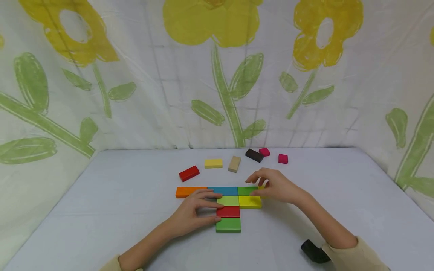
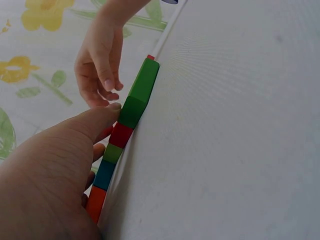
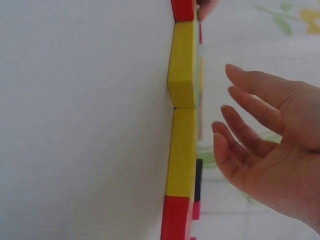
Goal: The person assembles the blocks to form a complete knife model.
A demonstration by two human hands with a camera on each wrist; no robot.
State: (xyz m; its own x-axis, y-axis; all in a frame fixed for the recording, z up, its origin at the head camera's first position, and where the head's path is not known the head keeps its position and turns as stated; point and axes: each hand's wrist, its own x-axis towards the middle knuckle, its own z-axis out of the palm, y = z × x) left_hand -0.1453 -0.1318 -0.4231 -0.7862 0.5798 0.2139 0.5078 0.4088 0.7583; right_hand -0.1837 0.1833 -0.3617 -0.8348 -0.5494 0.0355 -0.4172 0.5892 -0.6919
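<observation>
Flat coloured wooden blocks lie edge to edge: an orange block [image 1: 186, 192], a blue block [image 1: 225, 191] and a green block [image 1: 246, 190] along the back. Before them are a light green block [image 1: 228, 201], a yellow block [image 1: 250, 202], a red block [image 1: 228, 212] and another green block [image 1: 228, 225]. My left hand [image 1: 190, 213] rests against their left side, fingers extended; its thumb touches the front green block. Fingers loosely bent, my right hand [image 1: 276, 186] hovers apart from the right end, partly hiding a second yellow block [image 3: 182, 150] and a red one [image 3: 175, 217].
Behind lie a loose red block [image 1: 189, 173], a pale yellow block [image 1: 213, 163], a beige block [image 1: 234, 164], a black block [image 1: 254, 155] and two pink blocks [image 1: 283, 159]. A black object [image 1: 314, 252] sits by the right sleeve. A flowered cloth [image 1: 142, 124] hangs behind the table.
</observation>
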